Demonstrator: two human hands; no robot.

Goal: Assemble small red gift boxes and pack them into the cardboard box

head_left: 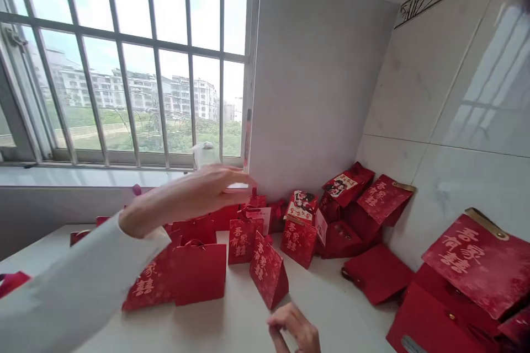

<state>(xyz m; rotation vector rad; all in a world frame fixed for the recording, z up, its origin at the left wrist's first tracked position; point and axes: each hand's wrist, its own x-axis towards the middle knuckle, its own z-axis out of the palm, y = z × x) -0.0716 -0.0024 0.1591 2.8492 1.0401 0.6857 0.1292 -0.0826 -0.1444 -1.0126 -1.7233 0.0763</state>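
Observation:
My left hand (215,185) reaches out to the right over the red gift boxes, its fingers stretched, slightly blurred, with nothing seen in them. Below its fingertips stand a small red box (244,242) with gold characters and a pale card (260,218). At the bottom edge, my right hand (295,328) is curled, thumb and index fingertips close together; nothing shows between them. Just above it is a tent-shaped red gift box (269,273) with gold lettering, apart from the fingers. Two larger red gift bags (199,274) stand under my left forearm, which partly hides them.
A white table (240,320) bears everything. Along the back right are a box with a couple picture (302,207), an open red box (342,237) and a flat red bag (379,276). Large red boxes (467,259) lean at the tiled wall. A barred window (136,66) is behind.

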